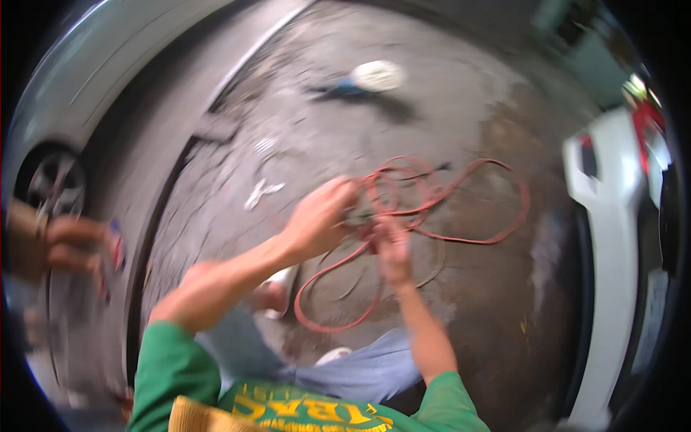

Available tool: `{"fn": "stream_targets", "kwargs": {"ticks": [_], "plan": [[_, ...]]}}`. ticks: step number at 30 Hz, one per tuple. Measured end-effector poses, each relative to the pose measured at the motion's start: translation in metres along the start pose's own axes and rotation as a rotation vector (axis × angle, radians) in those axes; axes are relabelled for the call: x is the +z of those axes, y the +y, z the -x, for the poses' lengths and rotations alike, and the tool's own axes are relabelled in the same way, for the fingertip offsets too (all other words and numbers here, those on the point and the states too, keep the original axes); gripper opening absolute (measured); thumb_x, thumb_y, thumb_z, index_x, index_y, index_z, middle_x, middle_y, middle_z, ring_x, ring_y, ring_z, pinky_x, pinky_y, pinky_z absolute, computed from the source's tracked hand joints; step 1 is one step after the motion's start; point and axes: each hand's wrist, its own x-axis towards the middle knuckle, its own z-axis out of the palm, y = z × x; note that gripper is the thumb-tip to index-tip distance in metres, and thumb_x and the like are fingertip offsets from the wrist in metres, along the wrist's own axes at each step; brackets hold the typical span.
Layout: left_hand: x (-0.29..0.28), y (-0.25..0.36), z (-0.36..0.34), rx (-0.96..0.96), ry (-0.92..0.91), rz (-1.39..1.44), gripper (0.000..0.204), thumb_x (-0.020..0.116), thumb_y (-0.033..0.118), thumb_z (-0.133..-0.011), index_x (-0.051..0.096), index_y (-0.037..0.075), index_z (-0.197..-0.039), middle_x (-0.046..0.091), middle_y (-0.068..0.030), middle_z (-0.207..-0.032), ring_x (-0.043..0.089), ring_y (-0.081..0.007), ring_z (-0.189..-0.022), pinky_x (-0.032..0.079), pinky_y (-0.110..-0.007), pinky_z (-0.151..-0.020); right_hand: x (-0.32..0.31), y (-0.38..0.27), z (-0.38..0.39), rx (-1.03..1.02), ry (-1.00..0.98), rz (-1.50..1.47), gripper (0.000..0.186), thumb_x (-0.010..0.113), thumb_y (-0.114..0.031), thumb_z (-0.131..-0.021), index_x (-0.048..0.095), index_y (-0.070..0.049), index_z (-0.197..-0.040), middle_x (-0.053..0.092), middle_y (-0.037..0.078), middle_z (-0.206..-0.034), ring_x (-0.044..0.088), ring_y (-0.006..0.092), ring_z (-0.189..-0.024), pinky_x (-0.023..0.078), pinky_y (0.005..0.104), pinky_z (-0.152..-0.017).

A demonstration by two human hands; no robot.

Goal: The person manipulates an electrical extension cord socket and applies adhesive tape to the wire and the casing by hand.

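Both of my hands are in front of me over the ground, blurred by motion. My left hand [327,214] is closed at the near side of a tangled orange-red cord [404,212]. Just to its right, my right hand [391,248] is closed too, its fingers against the cord. Between the hands the strands bunch up, and the exact grip is smeared. One loop hangs or lies toward my feet; wider loops spread to the right on the ground. A dark end piece [442,167] shows beyond the tangle. A thin pale line lies beneath the loops.
Farther ahead lies a blue power tool [345,88] with a round white pad [378,75]. A white scrap [263,193] is on the cracked concrete. A silver car [108,65] stands left, near another person's legs [75,241]. A white car bumper [612,237] is at the right.
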Motion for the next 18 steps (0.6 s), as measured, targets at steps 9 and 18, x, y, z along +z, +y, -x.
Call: {"fn": "stream_targets", "kwargs": {"ticks": [9, 18], "plan": [[-0.014, 0.009, -0.014, -0.125, 0.193, 0.077, 0.047, 0.08, 0.0, -0.064, 0.051, 0.004, -0.1, 0.054, -0.0137, -0.091, 0.057, -0.0338, -0.085, 0.046, -0.041, -0.074, -0.145, -0.228, -0.018, -0.457, 0.651, 0.239, 0.06, 0.054, -0.03, -0.099, 0.027, -0.011, -0.15, 0.068, 0.006, -0.097, 0.06, 0.008, -0.066, 0.046, 0.0214, -0.055], [-0.06, -0.048, -0.021, -0.282, 0.197, 0.061, 0.057, 0.076, 0.008, -0.07, 0.057, 0.013, -0.124, 0.059, -0.0175, -0.117, 0.058, -0.0371, -0.107, 0.049, -0.044, -0.088, -0.211, -0.562, -0.07, -1.147, 0.761, 0.203, 0.031, 0.055, -0.026, -0.097, 0.049, -0.009, -0.123, 0.062, 0.008, -0.104, 0.059, 0.0156, -0.075, 0.049, 0.0275, -0.065]]}}
